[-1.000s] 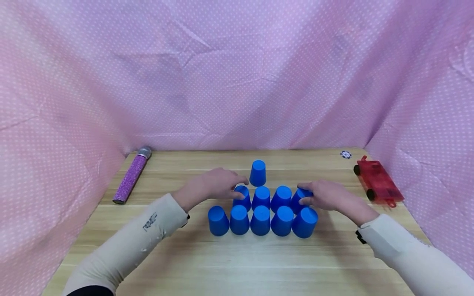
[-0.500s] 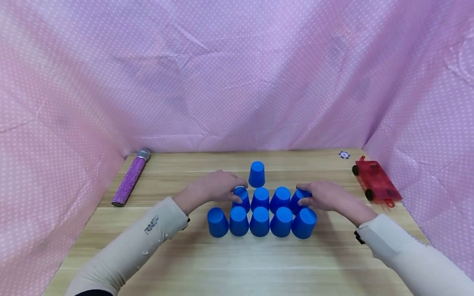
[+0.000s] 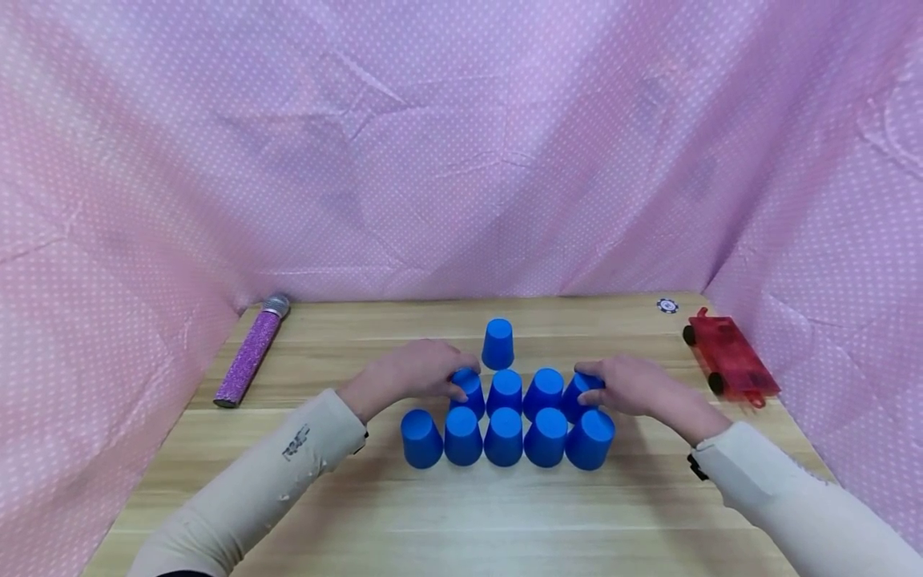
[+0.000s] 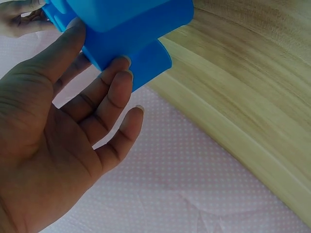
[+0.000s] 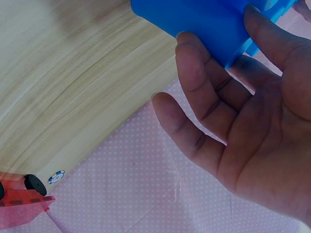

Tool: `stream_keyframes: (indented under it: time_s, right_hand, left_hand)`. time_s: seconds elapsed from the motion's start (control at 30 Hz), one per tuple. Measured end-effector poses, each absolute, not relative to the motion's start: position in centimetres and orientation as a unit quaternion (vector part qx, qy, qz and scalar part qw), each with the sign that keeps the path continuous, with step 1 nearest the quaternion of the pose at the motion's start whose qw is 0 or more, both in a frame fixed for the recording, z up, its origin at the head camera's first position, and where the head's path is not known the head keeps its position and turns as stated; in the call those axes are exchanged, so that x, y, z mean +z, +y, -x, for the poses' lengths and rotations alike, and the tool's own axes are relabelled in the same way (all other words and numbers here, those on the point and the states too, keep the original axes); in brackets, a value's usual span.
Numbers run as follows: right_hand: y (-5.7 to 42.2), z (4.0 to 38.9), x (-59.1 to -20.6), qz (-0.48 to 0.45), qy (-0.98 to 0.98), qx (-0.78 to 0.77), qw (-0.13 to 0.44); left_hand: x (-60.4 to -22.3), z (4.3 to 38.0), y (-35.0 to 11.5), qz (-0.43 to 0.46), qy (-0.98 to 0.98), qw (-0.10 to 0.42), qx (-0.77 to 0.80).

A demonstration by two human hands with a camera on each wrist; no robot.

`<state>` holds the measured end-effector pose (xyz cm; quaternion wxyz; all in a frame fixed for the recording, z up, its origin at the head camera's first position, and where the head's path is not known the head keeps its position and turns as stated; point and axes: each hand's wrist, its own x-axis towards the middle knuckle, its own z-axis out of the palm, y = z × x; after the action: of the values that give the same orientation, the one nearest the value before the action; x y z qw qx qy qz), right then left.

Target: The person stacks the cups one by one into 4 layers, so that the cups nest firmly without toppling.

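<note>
Blue plastic cups stand upside down on the wooden table, grouped in rows. In the head view my left hand (image 3: 418, 370) pinches the leftmost cup (image 3: 472, 391) of the second row between thumb and fingers. At that row's other end, my right hand (image 3: 634, 385) grips the rightmost cup (image 3: 572, 403). Two more cups, one of them the middle-left cup (image 3: 504, 393), sit between the hands. A nearer row of several cups, including the centre cup (image 3: 503, 439), stands in front. One lone cup (image 3: 497, 344) is behind. The right wrist view shows fingertips against the blue cup wall (image 5: 204, 24).
A purple glitter microphone (image 3: 252, 353) lies at the table's left. On the right are a red toy car chassis (image 3: 731, 361) with black wheels and a poker chip (image 3: 667, 306). Pink dotted cloth (image 3: 461, 160) surrounds the wooden table (image 3: 461, 521) at the back and sides.
My left thumb and fingers have closed in around the leftmost second-row cup. My right hand keeps its hold. The whole head view has shifted slightly.
</note>
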<state>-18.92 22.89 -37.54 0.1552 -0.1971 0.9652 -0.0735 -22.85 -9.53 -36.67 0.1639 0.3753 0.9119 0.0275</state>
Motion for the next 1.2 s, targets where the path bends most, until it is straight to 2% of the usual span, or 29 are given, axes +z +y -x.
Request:
stream_keyframes:
  time_s: [0.87, 1.2]
  right_hand:
    - [23.08, 18.82, -37.39, 0.205, 0.964, -0.075, 0.152]
    - [22.98, 18.83, -37.46, 0.204, 0.964, -0.076, 0.152]
  left_hand:
    - [-36.65, 22.83, -9.08, -0.372, 0.908, 0.184, 0.055]
    - [-36.83, 22.6, -9.13, -0.374, 0.911, 0.17, 0.041]
